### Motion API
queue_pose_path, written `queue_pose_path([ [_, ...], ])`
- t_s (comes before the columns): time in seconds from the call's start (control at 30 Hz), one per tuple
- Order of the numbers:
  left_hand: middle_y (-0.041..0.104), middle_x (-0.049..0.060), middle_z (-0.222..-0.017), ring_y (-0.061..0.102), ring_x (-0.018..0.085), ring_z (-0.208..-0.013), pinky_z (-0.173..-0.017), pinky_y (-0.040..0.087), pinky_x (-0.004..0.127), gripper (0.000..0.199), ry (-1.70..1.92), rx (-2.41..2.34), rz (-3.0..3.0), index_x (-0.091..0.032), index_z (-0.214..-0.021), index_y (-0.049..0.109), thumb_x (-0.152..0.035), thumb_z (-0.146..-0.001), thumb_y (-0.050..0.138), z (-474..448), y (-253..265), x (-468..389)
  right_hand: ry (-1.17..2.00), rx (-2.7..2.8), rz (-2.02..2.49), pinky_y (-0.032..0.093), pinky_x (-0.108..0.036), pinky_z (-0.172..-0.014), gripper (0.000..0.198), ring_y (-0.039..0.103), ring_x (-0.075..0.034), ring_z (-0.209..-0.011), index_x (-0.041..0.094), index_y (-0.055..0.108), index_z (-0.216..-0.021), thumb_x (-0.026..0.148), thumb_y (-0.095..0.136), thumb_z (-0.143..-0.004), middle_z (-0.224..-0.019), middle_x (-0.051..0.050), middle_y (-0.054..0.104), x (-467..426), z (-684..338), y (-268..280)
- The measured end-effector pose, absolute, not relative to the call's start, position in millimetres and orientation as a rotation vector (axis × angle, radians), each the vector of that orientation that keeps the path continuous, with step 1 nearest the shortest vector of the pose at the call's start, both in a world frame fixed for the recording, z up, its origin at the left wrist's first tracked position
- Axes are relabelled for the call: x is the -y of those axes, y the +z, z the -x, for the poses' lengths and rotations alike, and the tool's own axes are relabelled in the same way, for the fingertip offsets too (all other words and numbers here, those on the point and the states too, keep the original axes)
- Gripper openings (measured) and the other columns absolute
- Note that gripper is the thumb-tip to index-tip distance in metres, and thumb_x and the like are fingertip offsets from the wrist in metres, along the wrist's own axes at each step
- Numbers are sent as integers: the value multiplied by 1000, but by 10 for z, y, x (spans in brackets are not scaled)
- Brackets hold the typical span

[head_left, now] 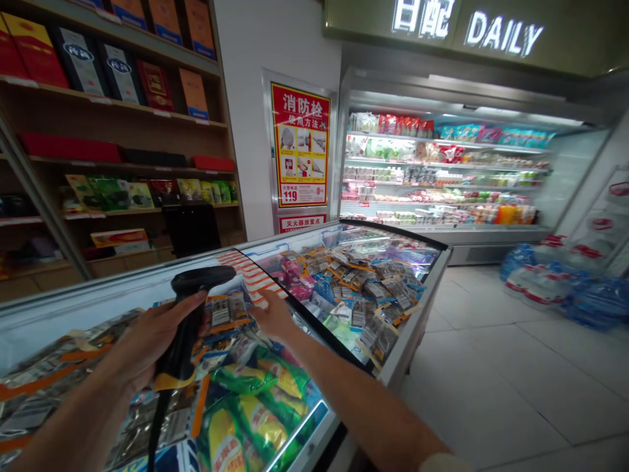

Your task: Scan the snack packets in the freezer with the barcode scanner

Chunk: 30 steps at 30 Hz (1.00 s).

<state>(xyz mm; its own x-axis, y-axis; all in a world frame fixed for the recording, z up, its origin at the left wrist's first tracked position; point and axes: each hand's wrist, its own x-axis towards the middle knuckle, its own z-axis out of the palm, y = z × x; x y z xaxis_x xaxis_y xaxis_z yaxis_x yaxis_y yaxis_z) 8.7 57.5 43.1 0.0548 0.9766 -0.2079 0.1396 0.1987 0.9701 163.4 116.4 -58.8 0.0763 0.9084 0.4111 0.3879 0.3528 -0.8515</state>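
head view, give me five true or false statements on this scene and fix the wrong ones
1. The left hand holds the scanner. True.

2. The scanner is white all over. False: it is mostly black, with yellow at the handle's lower end.

3. The green packs lie in the freezer. True.

4. The poster is between the shelves and the lit fridge. True.

5. The DAILY sign is above the shelves. False: the DAILY sign is above the lit fridge.
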Motion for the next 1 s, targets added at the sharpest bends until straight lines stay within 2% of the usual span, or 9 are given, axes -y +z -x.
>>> queue_pose_path([
  [0.1,54,-3,-48,46,9,-44,-42,34,18,32,915,-1283,-1273,-16,-63,52,-46,-65,59,-177,416,-548,454,1461,1337,35,-40,-89,22,52,-25,-95,22,64,-85,18,60,-63,-91,-4,61,-942,-2396,-518],
  [0.2,54,-3,-50,46,8,-47,-46,36,17,31,919,-1198,-1372,-15,-61,53,-45,-66,59,-285,382,-520,217,1404,1507,30,-42,-94,32,48,-27,-103,21,63,-95,20,59,-64,-102,-7,60,-578,-3102,-547],
  [0.27,53,-2,-48,45,8,-45,-45,34,17,34,884,-1197,-1412,-14,-58,54,-47,-66,58,-366,352,-502,47,1472,1703,26,-43,-97,41,41,-29,-113,16,58,-109,27,56,-69,-116,-14,53,-303,-3407,-633],
  [0.33,52,-2,-45,44,9,-42,-42,33,17,37,857,-1231,-1413,-14,-56,54,-50,-65,57,-450,324,-490,-6,1560,1900,22,-47,-98,50,33,-31,-121,17,50,-119,34,53,-72,-128,-16,43,-76,-3545,-738],
  [0.43,52,-1,-45,45,10,-43,-43,34,19,37,823,-1226,-1409,-15,-57,55,-51,-62,59,-565,287,-489,41,1778,2027,20,-51,-98,57,18,-34,-128,19,43,-126,41,51,-74,-138,-16,30,53,-3525,-843],
  [0.53,52,-1,-45,45,10,-43,-43,34,19,39,789,-1207,-1418,-15,-56,54,-53,-62,58,-656,266,-503,43,1897,2046,16,-54,-98,58,13,-34,-130,19,38,-129,42,48,-76,-142,-16,20,-100,-3439,-849],
  [0.67,52,-1,-47,45,9,-44,-44,34,19,37,805,-1157,-1411,-15,-56,54,-51,-64,57,-772,282,-527,-30,1966,1975,17,-52,-98,60,17,-35,-128,19,35,-130,43,47,-77,-141,-17,22,-497,-3454,-831],
  [0.83,54,-1,-49,47,9,-45,-44,36,19,36,825,-1148,-1362,-15,-57,53,-50,-63,60,-933,339,-576,-79,1992,1758,21,-47,-99,54,26,-31,-126,21,43,-125,42,48,-76,-137,-14,32,-838,-3534,-859],
  [1.0,53,-1,-49,47,9,-43,-42,37,19,37,818,-1106,-1334,-15,-60,54,-51,-59,62,-988,355,-602,-151,1765,1528,31,-40,-95,40,42,-24,-115,19,53,-114,30,49,-76,-123,-12,48,-718,-3598,-743],
])
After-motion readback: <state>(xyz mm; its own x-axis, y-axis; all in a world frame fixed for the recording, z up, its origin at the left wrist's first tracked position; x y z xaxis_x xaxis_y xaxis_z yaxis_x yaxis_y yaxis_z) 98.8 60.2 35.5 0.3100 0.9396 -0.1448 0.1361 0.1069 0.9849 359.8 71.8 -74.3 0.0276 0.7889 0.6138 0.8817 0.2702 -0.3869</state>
